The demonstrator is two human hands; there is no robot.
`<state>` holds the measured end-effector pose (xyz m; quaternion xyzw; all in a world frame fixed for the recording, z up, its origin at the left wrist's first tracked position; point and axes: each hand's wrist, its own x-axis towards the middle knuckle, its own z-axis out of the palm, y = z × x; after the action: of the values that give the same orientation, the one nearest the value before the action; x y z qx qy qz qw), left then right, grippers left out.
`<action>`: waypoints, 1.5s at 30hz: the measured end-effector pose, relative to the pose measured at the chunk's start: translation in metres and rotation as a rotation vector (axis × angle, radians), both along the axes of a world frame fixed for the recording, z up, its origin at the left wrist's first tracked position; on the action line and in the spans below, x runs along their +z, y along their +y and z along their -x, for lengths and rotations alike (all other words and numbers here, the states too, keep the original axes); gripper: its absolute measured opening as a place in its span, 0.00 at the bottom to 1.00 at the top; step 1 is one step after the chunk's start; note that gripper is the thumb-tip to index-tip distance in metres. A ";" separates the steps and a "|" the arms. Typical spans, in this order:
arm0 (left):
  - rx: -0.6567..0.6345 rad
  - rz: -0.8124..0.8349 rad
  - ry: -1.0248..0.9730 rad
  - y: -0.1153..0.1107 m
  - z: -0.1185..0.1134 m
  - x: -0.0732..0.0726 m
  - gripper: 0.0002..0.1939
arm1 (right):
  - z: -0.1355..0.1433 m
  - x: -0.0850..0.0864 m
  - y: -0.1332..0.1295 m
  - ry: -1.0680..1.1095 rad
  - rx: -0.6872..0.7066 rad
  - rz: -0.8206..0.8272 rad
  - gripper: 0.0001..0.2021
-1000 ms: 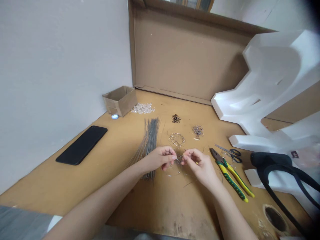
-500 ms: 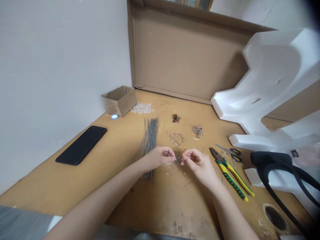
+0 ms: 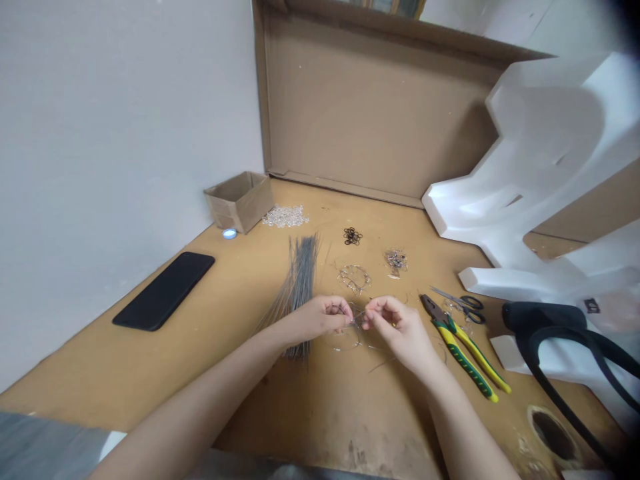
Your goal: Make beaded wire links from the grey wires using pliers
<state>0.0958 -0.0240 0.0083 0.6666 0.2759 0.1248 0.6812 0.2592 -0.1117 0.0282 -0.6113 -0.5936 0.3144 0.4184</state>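
My left hand pinches a thin metal wire between thumb and fingertips. Close by on its right, my right hand pinches the wire too, fingers curled; fine details at the fingertips are too small to make out. Beneath the hands lie thin wire loops on the table. A bundle of straight grey wires passes under my left wrist. Just beyond the hands rests a wire ring with small pieces on it.
Pliers with yellow-green handles and scissors lie on the right. Farther back are black rings, small metal pieces, clear beads and a cardboard box. A black phone lies left; white foam stands right.
Both hands stay nearly in place, fingertips still together at the wire. The left fingers have shifted slightly, and the wire between the hands sits at a slightly different angle.
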 end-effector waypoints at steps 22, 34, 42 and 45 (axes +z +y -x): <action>0.033 0.000 -0.025 -0.001 -0.001 0.000 0.05 | -0.001 0.002 0.000 -0.001 0.000 0.010 0.05; 0.021 0.013 0.022 -0.003 0.000 0.003 0.11 | -0.001 0.003 0.000 0.178 -0.006 0.037 0.08; -0.009 0.100 -0.021 -0.001 0.001 -0.002 0.15 | -0.001 0.005 0.001 0.295 -0.005 0.045 0.10; 0.000 0.159 -0.076 -0.001 0.000 -0.005 0.14 | -0.003 0.005 0.001 0.351 0.003 0.043 0.10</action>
<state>0.0956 -0.0245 0.0033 0.6052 0.2588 0.1279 0.7419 0.2625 -0.1105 0.0331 -0.5548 -0.5057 0.4296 0.5019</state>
